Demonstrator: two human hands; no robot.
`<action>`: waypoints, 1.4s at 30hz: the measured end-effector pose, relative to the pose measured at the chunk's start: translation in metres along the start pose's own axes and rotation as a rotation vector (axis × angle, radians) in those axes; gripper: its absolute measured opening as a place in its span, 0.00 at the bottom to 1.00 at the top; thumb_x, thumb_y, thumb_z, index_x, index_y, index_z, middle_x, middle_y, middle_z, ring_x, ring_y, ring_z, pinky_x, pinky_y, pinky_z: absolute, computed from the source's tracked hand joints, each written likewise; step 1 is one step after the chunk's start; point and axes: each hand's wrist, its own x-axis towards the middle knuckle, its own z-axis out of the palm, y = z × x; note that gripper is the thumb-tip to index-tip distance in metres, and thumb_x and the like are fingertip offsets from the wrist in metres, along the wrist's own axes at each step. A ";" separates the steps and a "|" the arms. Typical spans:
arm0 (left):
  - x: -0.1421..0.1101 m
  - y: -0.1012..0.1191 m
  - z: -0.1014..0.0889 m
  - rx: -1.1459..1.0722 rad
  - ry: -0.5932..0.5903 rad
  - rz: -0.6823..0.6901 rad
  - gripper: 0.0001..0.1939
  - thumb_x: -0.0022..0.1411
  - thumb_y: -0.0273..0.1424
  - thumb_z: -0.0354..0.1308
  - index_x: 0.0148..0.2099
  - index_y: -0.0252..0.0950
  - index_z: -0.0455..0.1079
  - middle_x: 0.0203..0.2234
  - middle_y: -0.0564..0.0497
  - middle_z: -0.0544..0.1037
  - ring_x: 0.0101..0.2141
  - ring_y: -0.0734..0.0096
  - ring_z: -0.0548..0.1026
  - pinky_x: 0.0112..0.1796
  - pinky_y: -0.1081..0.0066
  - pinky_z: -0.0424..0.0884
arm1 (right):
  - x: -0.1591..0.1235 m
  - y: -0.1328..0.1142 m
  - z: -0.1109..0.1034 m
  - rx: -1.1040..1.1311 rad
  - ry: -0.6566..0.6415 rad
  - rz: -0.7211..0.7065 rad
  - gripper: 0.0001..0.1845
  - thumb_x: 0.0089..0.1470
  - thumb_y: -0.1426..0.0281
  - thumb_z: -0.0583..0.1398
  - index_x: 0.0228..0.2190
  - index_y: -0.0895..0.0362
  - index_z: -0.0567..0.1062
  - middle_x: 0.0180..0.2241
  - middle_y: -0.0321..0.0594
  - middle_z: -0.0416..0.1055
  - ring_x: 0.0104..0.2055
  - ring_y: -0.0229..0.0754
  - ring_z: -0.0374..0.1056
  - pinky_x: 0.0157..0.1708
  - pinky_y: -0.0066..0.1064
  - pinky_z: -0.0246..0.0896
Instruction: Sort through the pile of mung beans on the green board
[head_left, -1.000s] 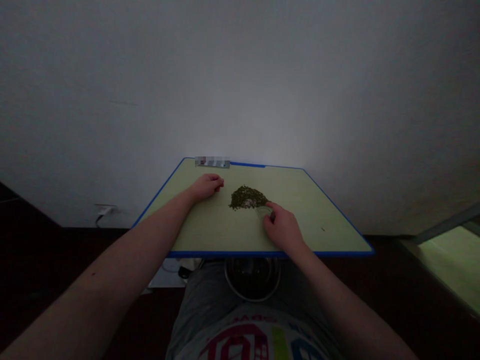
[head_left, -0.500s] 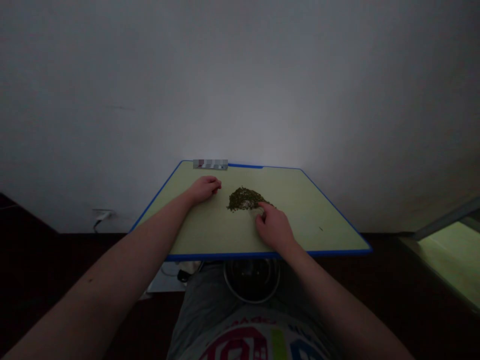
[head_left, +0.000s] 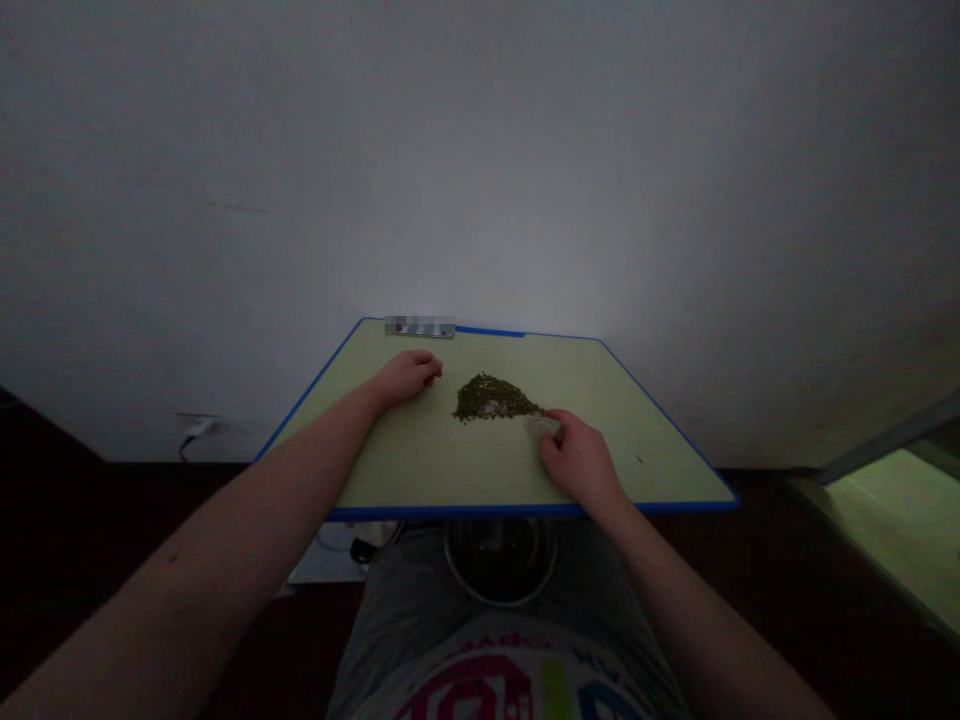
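While the left hand [head_left: 409,376] rests loosely curled and empty, the right hand [head_left: 581,462] pinches a pale card [head_left: 541,428] at the green pile's [head_left: 493,397] edge, near the tabletop's [head_left: 660,440] bare right side.

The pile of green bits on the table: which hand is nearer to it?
The right hand, at the pile of green bits' near right edge. The left hand rests apart, to its left.

We see both arms bare from hand to upper forearm, no sleeves, no watch, no rings, no gloves on the left hand [head_left: 407,376] or the right hand [head_left: 581,463]. We wear a grey T-shirt [head_left: 420,640] with big printed letters in pink, green and blue with white edging [head_left: 517,690]; text cut off by frame, unreadable.
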 end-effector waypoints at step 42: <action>0.002 -0.005 0.000 0.005 0.008 0.004 0.16 0.52 0.41 0.48 0.27 0.33 0.67 0.15 0.55 0.64 0.17 0.78 0.60 0.21 0.75 0.56 | 0.016 0.004 0.008 0.114 -0.070 -0.101 0.21 0.49 0.70 0.52 0.47 0.56 0.68 0.28 0.38 0.71 0.25 0.36 0.62 0.28 0.26 0.53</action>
